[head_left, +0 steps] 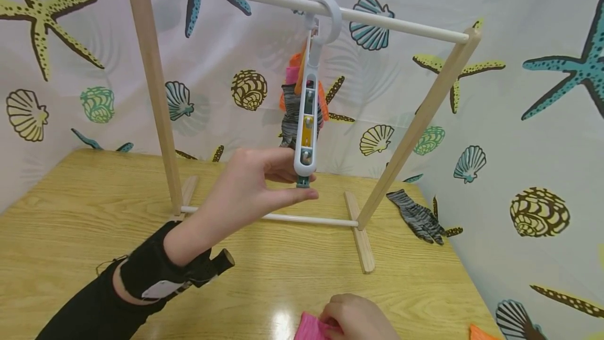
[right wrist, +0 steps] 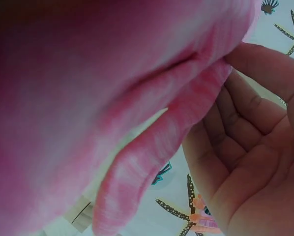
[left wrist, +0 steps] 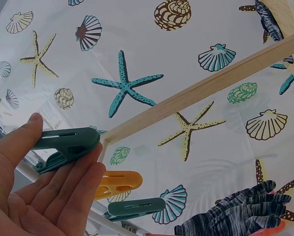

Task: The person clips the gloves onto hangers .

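A white clip hanger (head_left: 304,169) hangs by its hook from the rack's top rod. My left hand (head_left: 250,182) pinches the green clothespin (left wrist: 71,140) at its near end between thumb and fingers. A yellow clothespin (left wrist: 121,181) and another green clothespin (left wrist: 136,208) sit farther along the hanger. At the far part hang a grey-black striped glove (head_left: 291,114) and orange and pink pieces. Low in the head view, my right hand (head_left: 360,319) pinches a pink glove (head_left: 309,328); in the right wrist view the glove's fingers (right wrist: 132,182) dangle from the thumb and fingertips.
The rack's wooden left post (head_left: 153,83) and right post (head_left: 417,125) stand on the wooden table (head_left: 424,287). Another striped glove (head_left: 417,216) lies right of the rack. An orange piece of fabric (head_left: 478,332) shows at the lower right. A shell-patterned curtain (head_left: 212,56) hangs behind.
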Action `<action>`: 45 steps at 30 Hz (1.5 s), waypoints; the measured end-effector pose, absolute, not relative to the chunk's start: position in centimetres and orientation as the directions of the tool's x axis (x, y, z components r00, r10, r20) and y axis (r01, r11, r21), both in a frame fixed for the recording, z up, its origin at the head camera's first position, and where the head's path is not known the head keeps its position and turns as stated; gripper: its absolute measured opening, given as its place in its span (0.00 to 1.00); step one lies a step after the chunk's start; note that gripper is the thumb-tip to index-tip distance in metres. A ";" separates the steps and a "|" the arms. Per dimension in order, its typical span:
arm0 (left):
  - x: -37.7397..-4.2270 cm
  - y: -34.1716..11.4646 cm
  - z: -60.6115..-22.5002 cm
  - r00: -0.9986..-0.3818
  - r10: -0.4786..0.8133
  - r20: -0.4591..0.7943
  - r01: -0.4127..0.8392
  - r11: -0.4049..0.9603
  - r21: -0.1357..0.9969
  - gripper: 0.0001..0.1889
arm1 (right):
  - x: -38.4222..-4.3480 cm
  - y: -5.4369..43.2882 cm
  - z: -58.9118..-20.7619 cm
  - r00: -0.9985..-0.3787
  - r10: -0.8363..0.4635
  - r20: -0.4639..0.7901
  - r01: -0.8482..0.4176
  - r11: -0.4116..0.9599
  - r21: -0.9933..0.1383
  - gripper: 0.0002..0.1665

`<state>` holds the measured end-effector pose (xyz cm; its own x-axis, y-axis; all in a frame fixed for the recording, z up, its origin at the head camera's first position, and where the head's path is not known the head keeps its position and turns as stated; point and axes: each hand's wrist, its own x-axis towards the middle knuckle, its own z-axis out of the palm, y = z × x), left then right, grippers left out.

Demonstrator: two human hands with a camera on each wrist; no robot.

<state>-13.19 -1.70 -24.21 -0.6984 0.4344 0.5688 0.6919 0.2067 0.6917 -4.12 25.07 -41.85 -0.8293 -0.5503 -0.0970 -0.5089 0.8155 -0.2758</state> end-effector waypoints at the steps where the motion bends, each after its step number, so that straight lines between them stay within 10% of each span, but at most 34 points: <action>1: -13.2 -1.7 -24.2 -0.698 0.434 0.569 0.692 0.208 0.691 0.13 | -4.1 25.1 -41.9 -0.831 -0.548 -0.098 -0.506 0.816 -0.279 0.07; 45: -13.6 -1.6 -24.4 -0.708 0.451 0.544 0.686 0.254 0.682 0.12 | -4.5 25.3 -37.8 -0.808 -0.478 0.346 -0.555 0.813 -0.173 0.12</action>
